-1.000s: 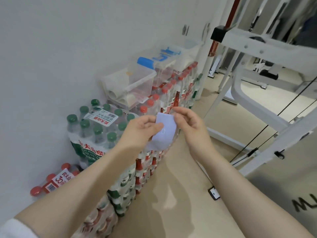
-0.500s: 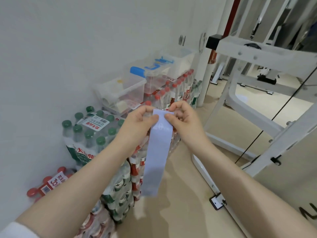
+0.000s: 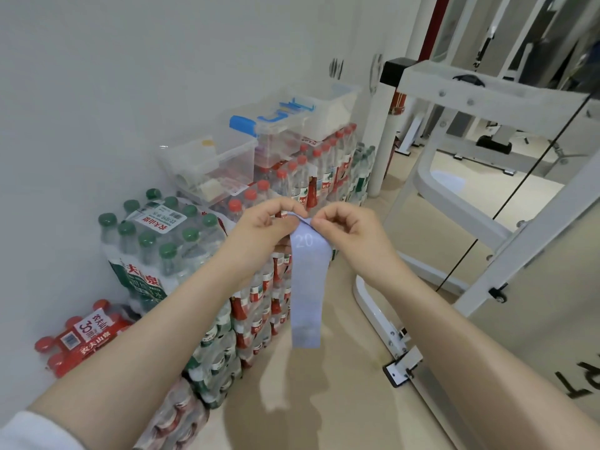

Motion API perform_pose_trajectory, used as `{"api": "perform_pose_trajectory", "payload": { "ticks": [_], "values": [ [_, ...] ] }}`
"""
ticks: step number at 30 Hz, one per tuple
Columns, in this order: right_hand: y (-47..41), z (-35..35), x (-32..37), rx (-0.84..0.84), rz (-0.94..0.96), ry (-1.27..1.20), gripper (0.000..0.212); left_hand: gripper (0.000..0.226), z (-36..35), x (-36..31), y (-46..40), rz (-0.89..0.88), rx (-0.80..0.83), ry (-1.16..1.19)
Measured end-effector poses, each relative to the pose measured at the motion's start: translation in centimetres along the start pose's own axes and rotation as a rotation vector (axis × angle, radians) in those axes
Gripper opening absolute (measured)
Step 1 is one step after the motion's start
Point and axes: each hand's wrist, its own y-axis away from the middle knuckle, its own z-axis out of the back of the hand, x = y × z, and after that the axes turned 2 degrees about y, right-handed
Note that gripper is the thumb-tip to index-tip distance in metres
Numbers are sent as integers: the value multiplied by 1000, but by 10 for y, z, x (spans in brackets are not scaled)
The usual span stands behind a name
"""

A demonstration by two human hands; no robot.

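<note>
A light blue elastic band (image 3: pixel 306 287) hangs straight down in front of me, printed "20" near its top. My left hand (image 3: pixel 264 228) pinches its upper edge from the left. My right hand (image 3: pixel 347 230) pinches the same edge from the right, and the fingertips of both hands almost meet. The band's lower end hangs free above the beige floor.
Shrink-wrapped packs of water bottles (image 3: pixel 156 251) with green and red caps are stacked along the white wall on the left. Clear plastic bins (image 3: pixel 220 164) sit on top of them. A white metal gym frame (image 3: pixel 480 177) with cables stands to the right, its foot (image 3: pixel 399 368) near me.
The band was folded small between my hands one second ago. It has since unfolded and now hangs at full length, with both hands pinching its top closer together.
</note>
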Motion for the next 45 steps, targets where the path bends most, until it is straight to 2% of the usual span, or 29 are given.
{"api": "perform_pose_trajectory", "payload": {
  "ticks": [6, 13, 18, 23, 26, 37, 42, 45],
  "values": [
    [14, 15, -1, -47, -64, -64, 21, 21, -24, -2, 5, 15, -19, -18],
    [32, 28, -5, -65, -195, -200, 14, 14, -43, 9, 9, -3, -27, -175],
    [38, 35, -8, -45, -233, -189, 16, 13, -57, 14, 10, -3, -74, -265],
    [45, 45, -10, -7, -230, -128, 3, 11, -66, 15, 14, -63, -81, -301],
    [49, 52, -11, -6, -245, -146, 8, 11, -71, 17, 18, -88, -59, -322],
    [60, 59, -18, -23, -208, -180, 25, 14, -82, 18, 27, -7, -70, -143],
    [61, 59, -19, -41, -210, -171, 22, 7, -88, 19, 26, -15, -110, -159],
    [62, 61, -20, 3, -223, -167, 14, 9, -88, 20, 26, -26, -110, -156]
  ]
}}
